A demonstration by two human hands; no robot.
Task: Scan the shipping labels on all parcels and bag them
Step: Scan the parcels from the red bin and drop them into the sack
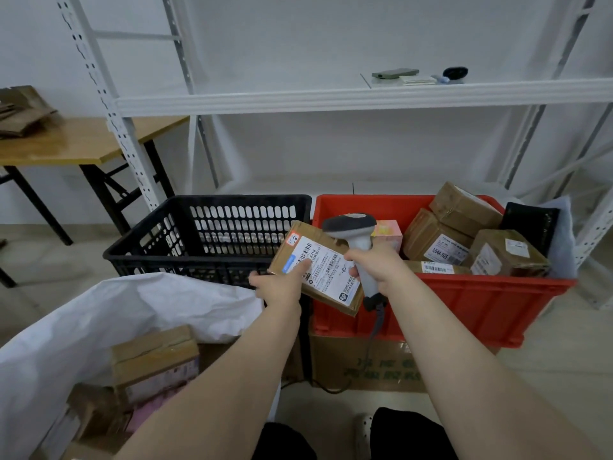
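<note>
Here, a person's two bare forearms reach forward from the bottom of the view. The left hand (282,287) grips a flat brown parcel (318,267) by its lower left edge, thumb pressed on the white shipping label (326,270), which faces up. The parcel is tilted and held in the air just above the seam where two crates meet. The right hand (378,263) is wrapped around the handle of a grey barcode scanner (355,234); its head sits just above the parcel's upper right corner, and its cable hangs down in front of the red crate.

The black crate (205,234), on the left, has slotted walls, and what shows of its inside holds no parcels. The red crate (491,293), on the right, touches it side by side and holds several brown boxes (464,240) piled toward its right end, leaving open room at its near left corner. It rests on a cardboard carton (368,366).

A white woven bag (99,313) stands open at the lower left, just beside the left forearm, with boxed parcels (156,360) already inside. Behind the crates, a white metal shelf (365,94) crosses the view.
</note>
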